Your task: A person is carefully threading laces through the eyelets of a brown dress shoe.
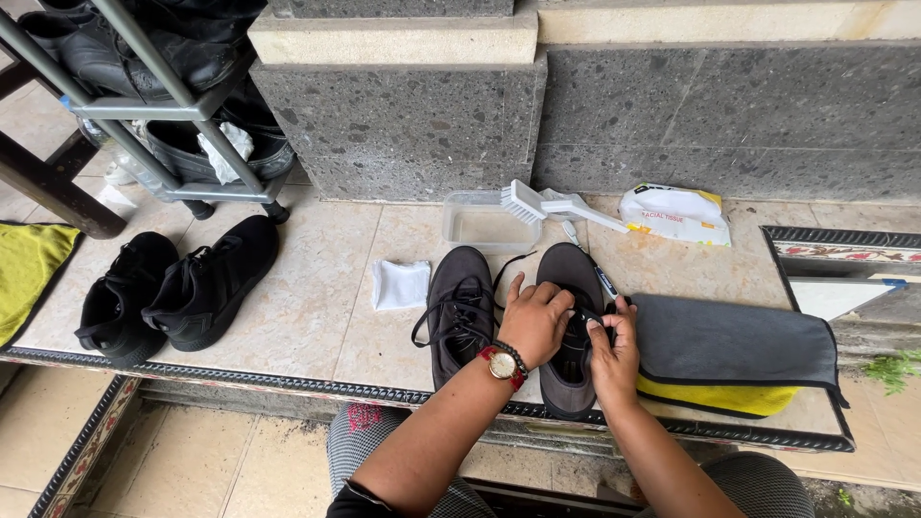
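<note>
Grey suede is what both hands are busy with: a pair of dark grey shoes sits side by side on the tiled ledge, and the work is on the right shoe (pixel 568 331), at about 6 o'clock in the view. The left hand (pixel 535 321), wearing a watch and a bead bracelet, lies over the shoe's throat with fingers curled down onto it. The right hand (pixel 614 350) has thumb and forefinger pinched on the black lace (pixel 587 317) near the eyelets; the grip looks tight, with little gap. The left shoe (pixel 459 312) is laced, a loose end trailing toward 12 o'clock.

Judging by this, the lace is being worked through the eyelets; a next move would call for steadying the shoe while feeding or pulling the lace end.

Beige tiles with a dark patterned border (pixel 288 384) make up the ledge, backed by a rough grey stone wall (pixel 672 115). At 12 o'clock lie a clear plastic tub (pixel 475 225), a white brush (pixel 556 204) and a pack of tissues (pixel 676 216). A folded grey and yellow cloth (pixel 734 350) sits at 3 o'clock, just beside the right hand. A small white cloth (pixel 400 284) lies at 10 o'clock, black sneakers (pixel 177 288) farther at 9 o'clock, under a metal shoe rack (pixel 163 105).
</note>
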